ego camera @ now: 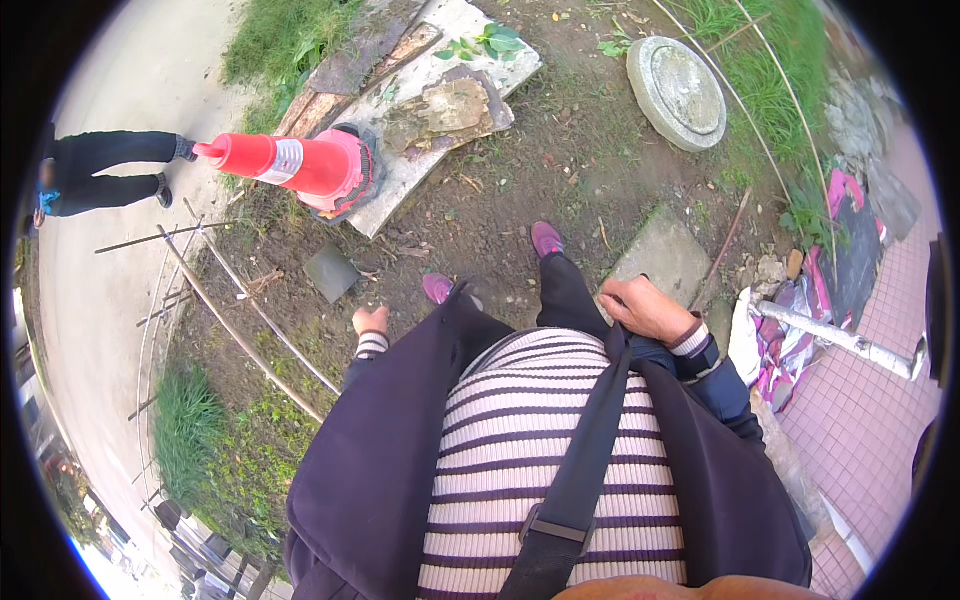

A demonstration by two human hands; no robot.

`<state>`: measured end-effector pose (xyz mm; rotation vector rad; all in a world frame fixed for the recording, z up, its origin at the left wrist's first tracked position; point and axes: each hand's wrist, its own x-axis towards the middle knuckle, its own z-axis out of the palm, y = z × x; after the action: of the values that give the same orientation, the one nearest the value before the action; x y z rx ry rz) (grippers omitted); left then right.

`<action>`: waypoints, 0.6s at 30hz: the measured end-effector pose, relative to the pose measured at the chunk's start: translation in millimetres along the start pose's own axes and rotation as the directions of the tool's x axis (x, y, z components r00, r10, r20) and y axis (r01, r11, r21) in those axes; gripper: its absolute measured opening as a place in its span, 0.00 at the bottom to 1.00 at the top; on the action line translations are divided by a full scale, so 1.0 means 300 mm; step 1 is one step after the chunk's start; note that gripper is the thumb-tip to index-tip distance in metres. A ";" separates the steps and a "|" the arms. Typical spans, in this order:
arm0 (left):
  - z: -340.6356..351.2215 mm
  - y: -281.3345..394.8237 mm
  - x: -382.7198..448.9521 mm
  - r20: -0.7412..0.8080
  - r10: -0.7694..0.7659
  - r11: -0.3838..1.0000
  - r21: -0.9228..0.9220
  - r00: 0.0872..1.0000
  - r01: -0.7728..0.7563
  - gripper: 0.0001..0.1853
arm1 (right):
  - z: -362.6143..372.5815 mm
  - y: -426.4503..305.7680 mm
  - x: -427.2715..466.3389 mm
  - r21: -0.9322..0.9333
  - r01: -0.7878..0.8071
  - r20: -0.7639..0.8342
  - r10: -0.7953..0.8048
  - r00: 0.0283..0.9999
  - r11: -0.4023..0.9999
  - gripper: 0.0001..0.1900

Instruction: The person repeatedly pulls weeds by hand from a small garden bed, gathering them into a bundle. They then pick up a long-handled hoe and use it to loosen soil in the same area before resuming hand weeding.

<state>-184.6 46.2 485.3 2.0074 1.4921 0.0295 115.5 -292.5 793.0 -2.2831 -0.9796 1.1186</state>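
Note:
My left hand hangs at my side over bare soil, close to a dark square slab. Its fingers are mostly hidden, and nothing shows in it. At my right hip, my right hand has bent fingers beside the lower end of a black shoulder strap. Whether it grips the strap or only rests there, I cannot tell. Behind that hand, a flat concrete slab lies on the ground. My pink shoes stand apart on the dirt.
A red traffic cone stands by a pale board bearing broken pieces. A round concrete disc lies at upper right. Thin poles fence the left side. Another person is on the path. Right are pink tiles and a metal pipe.

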 end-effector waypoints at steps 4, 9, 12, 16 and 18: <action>-0.009 -0.153 -0.028 -0.055 -0.192 0.977 0.078 0.980 0.196 0.17 | 0.023 -0.029 0.008 -0.025 0.018 -0.016 -0.018 1.000 1.000 0.09; -0.089 -0.066 0.040 -0.018 -0.123 0.991 0.050 0.992 0.124 0.17 | 0.032 -0.060 0.001 0.008 0.003 -0.040 -0.002 0.999 1.000 0.09; -0.147 0.074 0.120 0.228 -0.051 0.986 -0.142 0.972 0.085 0.12 | 0.030 -0.068 -0.003 0.023 -0.016 -0.041 0.017 0.999 1.000 0.09; -0.147 0.218 0.199 0.328 -0.014 0.950 -0.291 0.945 0.115 0.10 | 0.038 -0.055 -0.037 0.037 -0.042 -0.044 0.044 0.998 0.998 0.10; -0.122 0.262 0.228 0.323 0.064 0.969 -0.245 0.944 0.018 0.10 | 0.046 -0.035 -0.066 0.048 -0.070 -0.042 0.072 0.997 0.996 0.11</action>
<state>-106.5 110.0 530.1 1.7326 1.1898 -0.1031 91.6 -299.5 801.4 -2.3107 -0.8531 1.1036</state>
